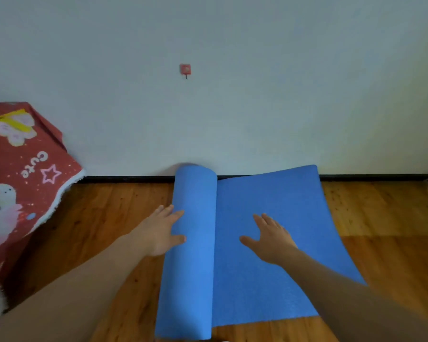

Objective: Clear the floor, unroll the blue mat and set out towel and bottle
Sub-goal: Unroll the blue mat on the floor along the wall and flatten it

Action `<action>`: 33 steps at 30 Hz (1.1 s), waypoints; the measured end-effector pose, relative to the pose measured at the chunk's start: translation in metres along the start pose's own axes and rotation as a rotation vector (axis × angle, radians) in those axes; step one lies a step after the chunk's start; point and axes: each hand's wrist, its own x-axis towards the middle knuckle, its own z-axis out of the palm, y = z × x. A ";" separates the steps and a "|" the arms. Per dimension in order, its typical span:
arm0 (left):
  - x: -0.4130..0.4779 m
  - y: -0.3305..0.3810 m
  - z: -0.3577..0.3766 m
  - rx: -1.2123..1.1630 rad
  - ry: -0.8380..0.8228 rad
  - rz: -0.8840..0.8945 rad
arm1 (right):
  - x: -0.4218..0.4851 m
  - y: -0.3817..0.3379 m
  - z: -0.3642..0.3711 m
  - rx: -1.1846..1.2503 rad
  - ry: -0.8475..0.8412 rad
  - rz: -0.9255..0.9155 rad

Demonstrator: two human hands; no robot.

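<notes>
Head view: the blue mat (269, 243) lies partly unrolled on the wooden floor (109, 218) by the wall. The left hand (158, 233), grip open, pushes the remaining roll; the right hand (269, 240) presses flat, grip open. Towel and bottle are unseen, seemingly still to come.

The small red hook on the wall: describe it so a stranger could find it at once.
Start at the pale wall behind the blue mat. Look straight up from the mat's rolled end. The red square hook, with a thin dark prong below, is the only thing on that bare wall.
</notes>
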 end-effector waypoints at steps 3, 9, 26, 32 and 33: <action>0.032 -0.035 0.028 0.000 -0.045 0.026 | 0.023 -0.005 0.040 -0.006 -0.020 0.055; 0.108 -0.122 0.101 -0.002 -0.102 0.078 | 0.081 -0.029 0.150 0.005 -0.031 0.142; 0.353 -0.223 0.410 0.021 0.139 0.101 | 0.326 0.018 0.514 0.495 0.034 0.223; 0.365 -0.245 0.449 -0.073 0.117 0.085 | 0.337 0.021 0.543 0.714 0.048 0.237; 0.362 -0.248 0.448 -0.086 0.112 0.080 | 0.331 0.021 0.545 0.742 0.032 0.259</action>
